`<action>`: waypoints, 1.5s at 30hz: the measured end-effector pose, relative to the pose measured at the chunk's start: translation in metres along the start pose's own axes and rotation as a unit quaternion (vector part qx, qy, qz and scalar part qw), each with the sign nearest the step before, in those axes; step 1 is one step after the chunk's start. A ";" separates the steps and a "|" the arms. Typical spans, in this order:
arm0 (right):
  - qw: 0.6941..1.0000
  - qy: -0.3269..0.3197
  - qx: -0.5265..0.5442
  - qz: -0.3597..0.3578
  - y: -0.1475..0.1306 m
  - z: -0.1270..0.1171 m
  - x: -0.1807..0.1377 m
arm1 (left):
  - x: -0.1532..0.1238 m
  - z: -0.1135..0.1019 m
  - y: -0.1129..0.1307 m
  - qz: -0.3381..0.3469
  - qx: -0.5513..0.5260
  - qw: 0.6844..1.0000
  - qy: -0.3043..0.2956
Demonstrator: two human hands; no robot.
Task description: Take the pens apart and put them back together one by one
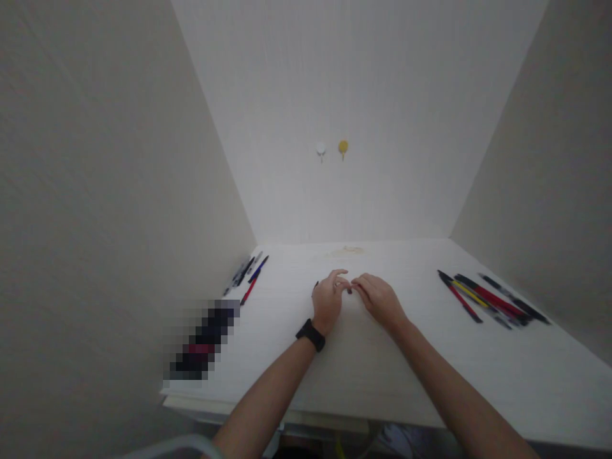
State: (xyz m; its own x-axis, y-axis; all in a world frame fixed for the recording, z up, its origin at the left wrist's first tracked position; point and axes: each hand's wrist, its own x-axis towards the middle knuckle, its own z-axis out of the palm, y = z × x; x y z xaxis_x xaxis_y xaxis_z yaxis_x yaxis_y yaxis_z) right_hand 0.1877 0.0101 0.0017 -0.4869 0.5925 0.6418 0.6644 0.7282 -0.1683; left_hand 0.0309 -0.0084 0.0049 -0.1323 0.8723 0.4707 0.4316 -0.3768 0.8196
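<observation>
My left hand [329, 297], with a black watch [312, 335] on its wrist, is over the middle of the desk. Its thumb and a finger pinch together while another finger sticks out. Opposite it, my right hand [380, 299] is closed in a pinch, its fingertips almost meeting those of the left. A small dark bit [349, 291] shows between the fingertips, too small to name. Past the left hand's outer side, a dark end [314, 289] peeks out; whether it belongs to the same thing is hidden.
Several pens lie along the desk's left side, among them a red pen [249, 288] and a blue pen [259, 269]. More pens, including a yellow pen [469, 293], lie at right. A blurred-out patch [205, 341] covers the left front. Two hooks [343, 147] hang on the back wall.
</observation>
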 end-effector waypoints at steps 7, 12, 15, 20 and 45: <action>0.973 -0.022 -0.176 0.149 0.026 -0.017 -0.004 | 0.000 -0.003 -0.004 -0.022 0.027 0.990 0.139; 0.937 -0.131 -0.209 0.249 0.041 -0.021 -0.010 | 0.002 -0.003 -0.009 -0.055 0.013 0.983 0.174; 0.932 -0.183 -0.189 0.250 0.042 -0.018 -0.012 | 0.003 -0.003 -0.009 -0.063 0.002 0.982 0.179; 0.927 -0.230 -0.175 0.240 0.036 -0.017 -0.011 | 0.003 -0.002 -0.008 -0.066 -0.028 0.978 0.193; 0.866 -0.162 -0.231 0.412 0.039 -0.024 -0.011 | 0.001 -0.005 -0.008 -0.095 0.000 0.973 0.210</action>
State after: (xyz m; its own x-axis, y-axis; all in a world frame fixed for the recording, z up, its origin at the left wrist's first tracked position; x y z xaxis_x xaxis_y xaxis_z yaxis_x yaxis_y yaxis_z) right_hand 0.2327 0.0239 0.0055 0.1765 0.9659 0.1894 0.9818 -0.1590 -0.1039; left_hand 0.0233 -0.0062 0.0007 -0.5618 0.7224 0.4032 0.3649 -0.2210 0.9044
